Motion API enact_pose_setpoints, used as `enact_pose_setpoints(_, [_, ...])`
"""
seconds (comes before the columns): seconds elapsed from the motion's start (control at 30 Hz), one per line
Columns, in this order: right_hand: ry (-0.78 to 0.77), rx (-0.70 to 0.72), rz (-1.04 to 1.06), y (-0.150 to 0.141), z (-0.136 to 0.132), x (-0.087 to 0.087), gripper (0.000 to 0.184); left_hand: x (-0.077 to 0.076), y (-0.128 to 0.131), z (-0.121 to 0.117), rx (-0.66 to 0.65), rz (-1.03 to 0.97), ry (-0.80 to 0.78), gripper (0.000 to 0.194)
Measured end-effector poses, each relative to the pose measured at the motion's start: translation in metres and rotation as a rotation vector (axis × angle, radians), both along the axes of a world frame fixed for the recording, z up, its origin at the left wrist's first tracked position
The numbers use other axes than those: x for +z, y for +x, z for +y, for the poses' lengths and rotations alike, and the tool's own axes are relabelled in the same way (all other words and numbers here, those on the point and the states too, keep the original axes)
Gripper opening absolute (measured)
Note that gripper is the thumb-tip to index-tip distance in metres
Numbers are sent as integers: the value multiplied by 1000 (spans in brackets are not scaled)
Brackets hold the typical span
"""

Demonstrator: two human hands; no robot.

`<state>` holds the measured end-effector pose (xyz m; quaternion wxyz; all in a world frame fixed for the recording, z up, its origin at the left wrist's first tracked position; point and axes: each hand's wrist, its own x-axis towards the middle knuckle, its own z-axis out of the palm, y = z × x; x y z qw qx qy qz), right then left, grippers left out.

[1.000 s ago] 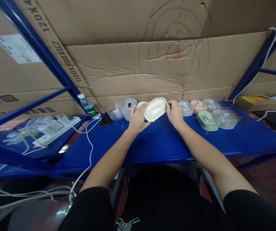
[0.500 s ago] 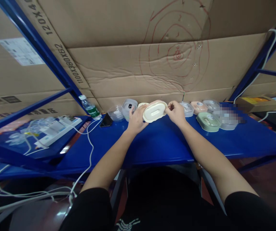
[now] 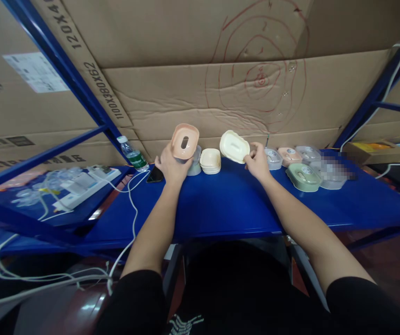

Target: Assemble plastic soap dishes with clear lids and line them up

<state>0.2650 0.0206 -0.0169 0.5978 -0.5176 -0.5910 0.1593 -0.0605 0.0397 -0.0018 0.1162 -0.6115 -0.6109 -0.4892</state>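
Gripped in my left hand (image 3: 172, 165) is a peach plastic lid (image 3: 186, 141), tilted up, with a dark oval slot in its middle. My right hand (image 3: 256, 160) pinches the lower right corner of a cream plastic tray (image 3: 234, 146), which is raised and apart from the peach lid. Between the hands, a stack of cream trays (image 3: 210, 161) stands on the blue table (image 3: 220, 204). Behind my left hand, a translucent container (image 3: 195, 166) is partly hidden.
Several lidded containers stand at the right, among them a green box (image 3: 303, 177) and a peach box (image 3: 288, 157). Over on the left are a water bottle (image 3: 133, 154), a black phone (image 3: 155, 174), white cables (image 3: 133, 209) and a power strip (image 3: 87, 188). A cardboard wall (image 3: 172, 93) closes off the back.
The cream tray and the peach piece, together before, are now apart. My left hand has moved left with the peach piece, uncovering the cream stack. The cream tray stays in my right hand.
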Motion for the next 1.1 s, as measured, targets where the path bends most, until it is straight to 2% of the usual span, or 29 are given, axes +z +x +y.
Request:
enact_pose_setpoints(0.03, [-39,7,-2,-1,1,-3,58,-1,-4,2,13,-7,-22,95])
enact_pose_setpoints(0.1, [-97,14,9,-3,3,-8,57,-6,-10,7,14,-15,-56,93])
enact_pose_setpoints(0.27, [-210,40,168,-16,4,-17,29,-20,-16,21,-92,-46,-61,94])
enact_pose_setpoints(0.47, [-350,88,390,-32,-3,-9,6,-26,-15,32,-158,-12,-18,95])
enact_pose_setpoints(0.6, [-405,104,470,-40,-8,-4,8,-26,-11,32,-146,25,-17,101])
enact_pose_setpoints(0.8, [-374,65,568,-54,-6,-4,8,-24,-2,29,-156,99,-32,89])
enact_pose_setpoints(1.1, [-379,-73,553,-70,23,-6,12,-24,-3,34,-187,100,-60,90])
